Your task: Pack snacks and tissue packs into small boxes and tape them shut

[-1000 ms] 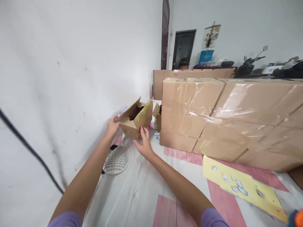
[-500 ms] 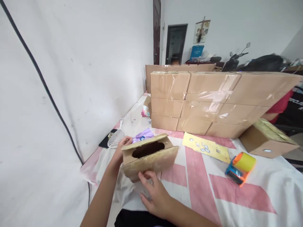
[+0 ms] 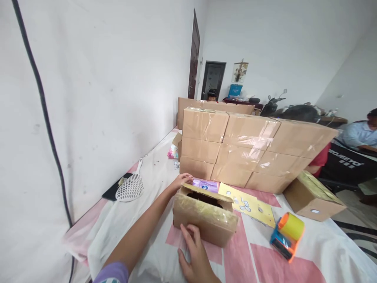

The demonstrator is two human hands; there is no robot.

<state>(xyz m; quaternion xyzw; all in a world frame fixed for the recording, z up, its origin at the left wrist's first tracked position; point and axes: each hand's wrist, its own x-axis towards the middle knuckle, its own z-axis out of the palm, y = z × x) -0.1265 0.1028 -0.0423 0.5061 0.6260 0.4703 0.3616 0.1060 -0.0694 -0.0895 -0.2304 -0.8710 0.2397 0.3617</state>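
A small brown cardboard box (image 3: 203, 226) with a dark slot in its top is in front of me. My right hand (image 3: 196, 251) has its fingers apart, and the fingertips meet the lower front of the box. Behind the box's far left corner is my left hand (image 3: 180, 182), with its fingertips at the left end of a purple packet (image 3: 206, 185). The box partly hides the packet, and the grip of those fingers shows only in part.
Taped cardboard boxes (image 3: 235, 149) form a wall across the table. To the right are a yellow sheet (image 3: 259, 212), an orange-and-blue tape dispenser (image 3: 288, 236) and another carton (image 3: 315, 196). A white slotted skimmer (image 3: 131, 188) lies left. A person (image 3: 359, 131) sits at far right.
The small box and purple packet have shifted right, closer to the yellow sheet, with my left hand moving along. The box has turned and sits less tilted. The view has swung slightly.
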